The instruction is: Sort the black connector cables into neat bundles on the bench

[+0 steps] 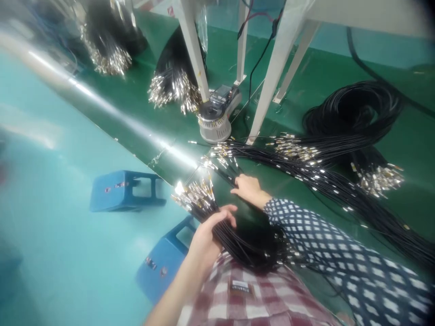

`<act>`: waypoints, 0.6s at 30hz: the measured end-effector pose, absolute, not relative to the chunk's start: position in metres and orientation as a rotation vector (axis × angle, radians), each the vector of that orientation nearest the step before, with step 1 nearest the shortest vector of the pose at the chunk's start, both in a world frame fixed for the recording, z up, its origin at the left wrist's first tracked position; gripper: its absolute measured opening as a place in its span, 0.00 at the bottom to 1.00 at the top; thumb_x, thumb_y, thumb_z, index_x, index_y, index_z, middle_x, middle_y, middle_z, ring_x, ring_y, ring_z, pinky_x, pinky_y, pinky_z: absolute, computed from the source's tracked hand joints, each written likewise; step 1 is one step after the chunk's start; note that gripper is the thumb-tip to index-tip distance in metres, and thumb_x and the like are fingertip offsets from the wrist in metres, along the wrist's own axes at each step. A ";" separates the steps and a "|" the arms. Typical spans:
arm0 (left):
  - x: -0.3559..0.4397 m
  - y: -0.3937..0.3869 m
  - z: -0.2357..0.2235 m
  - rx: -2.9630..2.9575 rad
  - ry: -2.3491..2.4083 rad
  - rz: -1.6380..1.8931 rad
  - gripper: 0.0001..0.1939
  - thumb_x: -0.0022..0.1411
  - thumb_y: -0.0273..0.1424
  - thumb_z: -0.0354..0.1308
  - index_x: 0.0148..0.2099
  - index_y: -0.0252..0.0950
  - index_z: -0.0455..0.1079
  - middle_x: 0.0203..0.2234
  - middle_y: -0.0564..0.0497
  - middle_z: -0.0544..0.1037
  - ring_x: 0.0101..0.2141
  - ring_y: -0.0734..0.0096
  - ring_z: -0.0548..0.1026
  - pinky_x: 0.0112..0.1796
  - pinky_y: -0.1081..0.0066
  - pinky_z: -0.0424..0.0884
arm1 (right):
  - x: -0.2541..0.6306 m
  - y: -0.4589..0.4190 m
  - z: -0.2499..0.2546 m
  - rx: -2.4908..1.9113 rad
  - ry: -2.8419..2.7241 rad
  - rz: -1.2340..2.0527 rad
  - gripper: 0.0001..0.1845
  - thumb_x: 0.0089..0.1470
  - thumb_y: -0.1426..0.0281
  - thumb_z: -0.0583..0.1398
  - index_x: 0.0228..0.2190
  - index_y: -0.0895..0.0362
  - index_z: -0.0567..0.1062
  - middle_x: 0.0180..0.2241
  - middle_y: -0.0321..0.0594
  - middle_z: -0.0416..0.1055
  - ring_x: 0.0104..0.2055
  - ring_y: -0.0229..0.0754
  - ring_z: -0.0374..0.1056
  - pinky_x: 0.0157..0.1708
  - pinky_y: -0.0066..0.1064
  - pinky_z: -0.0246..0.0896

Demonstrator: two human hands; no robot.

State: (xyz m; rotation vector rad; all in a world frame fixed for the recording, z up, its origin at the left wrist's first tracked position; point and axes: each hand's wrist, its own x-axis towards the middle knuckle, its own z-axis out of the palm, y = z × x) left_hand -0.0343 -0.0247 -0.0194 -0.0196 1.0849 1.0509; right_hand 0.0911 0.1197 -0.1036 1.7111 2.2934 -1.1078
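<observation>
From here, the left hand [217, 224] grasps the bundle [234, 240] at the green bench's [136, 122] edge; the right hand [250, 189] is at some strands [226, 175], its grip unclear to me.

Held bundle [227, 228]: clock centre, in the left hand [212, 228].
Device [215, 120]: 12 o'clock, on the bench [142, 122], beside a frame leg [194, 54].
Rear bundle [175, 83]: 11 o'clock, on the bench.
Farthest bundle [110, 52]: 11 o'clock, beyond it.
Long bundle [326, 181]: 12 round to 3 o'clock, on the bench.
Coil [350, 111]: 2 o'clock, behind the long bundle.
Stools [110, 194]: 8 and 10 o'clock, on the floor [61, 253].
</observation>
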 end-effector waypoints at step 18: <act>-0.015 -0.024 -0.009 0.065 0.995 1.224 0.05 0.54 0.27 0.63 0.33 0.33 0.71 0.14 0.59 0.62 0.20 0.77 0.63 0.36 0.67 0.67 | 0.171 0.070 -0.044 1.715 2.166 -2.233 0.24 0.55 0.51 0.57 0.27 0.60 0.74 0.27 0.38 0.71 0.23 0.32 0.58 0.24 0.25 0.54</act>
